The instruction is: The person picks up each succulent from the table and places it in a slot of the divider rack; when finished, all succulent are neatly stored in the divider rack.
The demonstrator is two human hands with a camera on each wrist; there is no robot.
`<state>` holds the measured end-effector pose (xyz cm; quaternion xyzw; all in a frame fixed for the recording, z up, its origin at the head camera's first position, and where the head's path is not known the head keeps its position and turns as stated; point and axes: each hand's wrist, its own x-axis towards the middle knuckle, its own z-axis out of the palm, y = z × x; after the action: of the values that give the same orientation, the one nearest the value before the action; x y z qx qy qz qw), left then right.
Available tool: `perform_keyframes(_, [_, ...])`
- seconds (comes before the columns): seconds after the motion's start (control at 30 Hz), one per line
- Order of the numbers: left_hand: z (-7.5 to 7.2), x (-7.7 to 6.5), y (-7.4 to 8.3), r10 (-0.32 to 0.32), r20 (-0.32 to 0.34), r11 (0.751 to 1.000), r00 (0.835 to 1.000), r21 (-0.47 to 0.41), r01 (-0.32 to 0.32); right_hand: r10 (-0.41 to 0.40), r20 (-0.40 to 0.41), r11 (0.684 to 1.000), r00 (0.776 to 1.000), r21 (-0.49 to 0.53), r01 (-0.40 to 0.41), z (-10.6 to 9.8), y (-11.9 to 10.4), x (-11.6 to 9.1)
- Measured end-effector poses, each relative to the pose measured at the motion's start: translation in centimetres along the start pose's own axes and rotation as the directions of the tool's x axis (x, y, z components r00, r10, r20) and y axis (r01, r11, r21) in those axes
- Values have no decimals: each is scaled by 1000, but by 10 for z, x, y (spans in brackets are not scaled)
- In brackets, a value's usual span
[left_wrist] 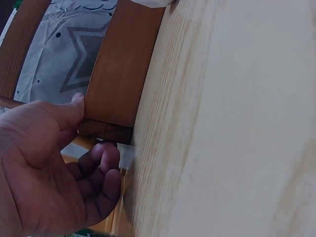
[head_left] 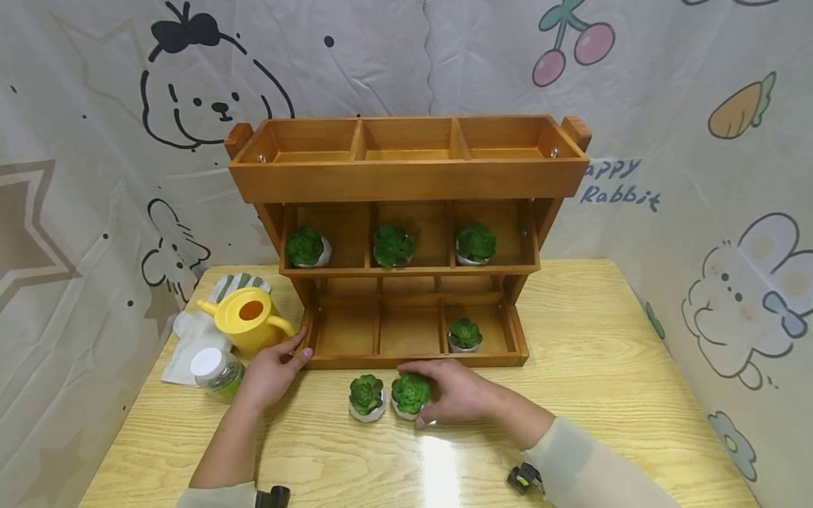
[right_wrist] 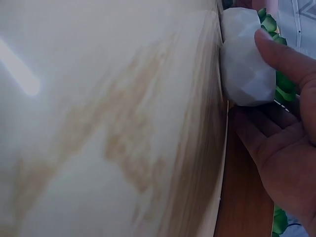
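Note:
My left hand grips the lower left front corner of the tiered wooden shelf. In the left wrist view the thumb lies against the wooden side board, with curled fingers around its end. On the table before the shelf, my right hand holds a small potted succulent from the right. Its thumb is on the near side and its fingers reach behind. The white faceted pot shows in the right wrist view, fingertips partly hidden. Another potted succulent stands close to its left.
Three succulents, the left one tilted, sit in the middle tier; one more is in the bottom right compartment. Left of the shelf are a yellow watering can, a white-lidded jar and a striped cloth. Printed fabric hangs behind.

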<state>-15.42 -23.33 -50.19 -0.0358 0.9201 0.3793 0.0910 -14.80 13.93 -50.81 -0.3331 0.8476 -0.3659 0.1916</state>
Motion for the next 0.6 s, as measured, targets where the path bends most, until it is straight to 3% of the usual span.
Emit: perform_keyframes(0.6, [1, -1, 0, 17, -19, 1000, 1000, 6, -16, -5, -12, 999, 1000, -39, 4, -2, -5, -1])
